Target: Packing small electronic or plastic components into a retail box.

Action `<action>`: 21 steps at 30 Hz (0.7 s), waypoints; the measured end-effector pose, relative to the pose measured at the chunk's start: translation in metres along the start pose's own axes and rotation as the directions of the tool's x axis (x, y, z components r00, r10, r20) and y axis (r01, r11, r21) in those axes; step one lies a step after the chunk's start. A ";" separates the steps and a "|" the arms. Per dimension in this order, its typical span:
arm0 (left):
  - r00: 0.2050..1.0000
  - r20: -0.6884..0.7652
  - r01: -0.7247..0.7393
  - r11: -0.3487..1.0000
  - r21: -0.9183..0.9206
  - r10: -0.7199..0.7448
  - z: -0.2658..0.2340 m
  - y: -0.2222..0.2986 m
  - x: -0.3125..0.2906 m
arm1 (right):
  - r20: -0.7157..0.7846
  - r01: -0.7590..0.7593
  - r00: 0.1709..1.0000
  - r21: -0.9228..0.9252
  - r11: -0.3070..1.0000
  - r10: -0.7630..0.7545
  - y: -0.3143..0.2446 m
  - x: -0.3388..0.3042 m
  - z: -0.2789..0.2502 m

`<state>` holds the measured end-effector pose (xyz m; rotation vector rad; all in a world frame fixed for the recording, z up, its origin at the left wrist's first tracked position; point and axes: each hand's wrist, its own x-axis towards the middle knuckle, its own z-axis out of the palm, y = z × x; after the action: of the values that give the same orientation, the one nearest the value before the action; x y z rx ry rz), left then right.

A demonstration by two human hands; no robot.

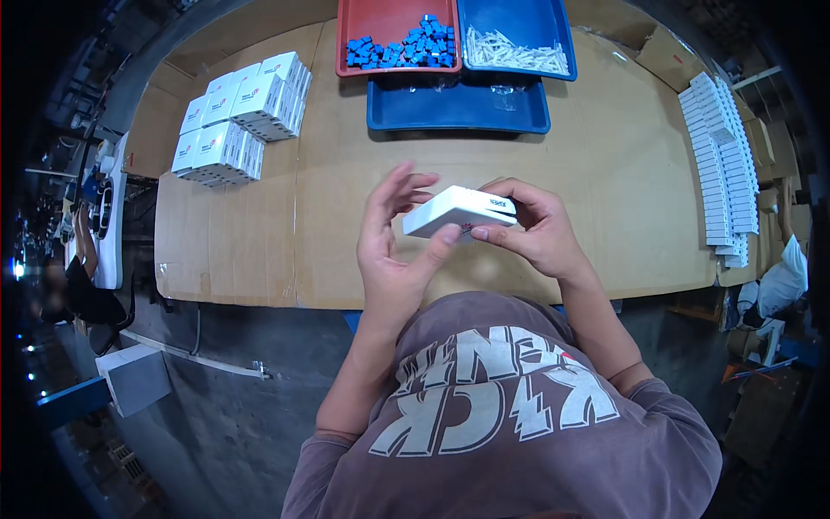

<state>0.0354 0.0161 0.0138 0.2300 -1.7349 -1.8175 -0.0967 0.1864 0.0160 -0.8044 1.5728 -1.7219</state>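
Observation:
My right hand (546, 232) grips a small flat white carton box (450, 210) by its right end, fingers on the far side and thumb on the near side. The box is held tilted above the near part of the table and bears dark print and a small red mark. At its right end there is a dark gap, perhaps an end flap; I cannot tell. My left hand (389, 233) is beside the box's left end with fingers spread and raised. Its thumb rests against the near face of the box.
The cardboard-covered table (346, 199) carries stacked white boxes (238, 112) at left and more white boxes (716, 164) at right. At the back are a red tray (340, 52) of blue parts, a blue tray (566, 39) of white pieces and another blue tray (432, 108). A person (86, 277) sits far left.

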 end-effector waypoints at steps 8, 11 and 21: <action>0.979 0.167 0.129 0.989 -0.069 -0.116 0.009 0.005 -0.018 | -0.107 0.060 0.993 0.099 0.993 -0.049 0.009 -0.023 0.013; 0.978 0.130 0.184 0.966 -0.180 -0.162 0.018 0.004 -0.025 | -0.105 0.055 0.994 0.120 0.991 -0.042 0.015 -0.030 0.008; 0.997 0.052 0.062 0.995 -0.083 -0.058 0.024 -0.014 -0.040 | -0.014 0.193 0.981 -0.081 0.978 -0.195 0.018 -0.032 -0.002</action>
<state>0.0507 0.0568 -0.0073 0.2061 -1.6968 -1.9506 -0.0782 0.2118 -0.0027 -1.0107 1.6315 -1.8196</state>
